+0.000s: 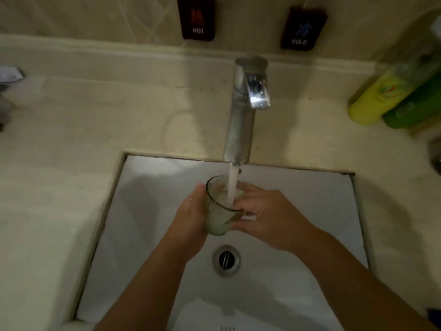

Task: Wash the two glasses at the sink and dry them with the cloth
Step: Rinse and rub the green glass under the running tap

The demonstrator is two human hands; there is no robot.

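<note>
A clear glass [218,209] is held over the middle of the white sink [152,211], tilted with its mouth toward the far side, directly under the tap [245,111]. A stream of water [232,185] falls from the spout into the open mouth of the glass. The left hand [191,223] wraps the left side of the glass, its grip closed around the wall with the thumb lying along the near edge. The right hand [267,216] meets the glass from the right, fingers curled against its rim and side, so its grip is also on the glass; whether any fingertip reaches inside is hard to tell through the blur and the water. Below the hands, nearer in the basin, sits the round metal drain [226,260]. The sink is set into a pale counter [71,130] that runs to left and right. On the far wall, two dark labels read HOT [197,17] and COLD [301,28], left and right of the tap. At the far right of the counter lie a yellow bottle [377,101] and a green bottle [415,103], touching each other.
</note>
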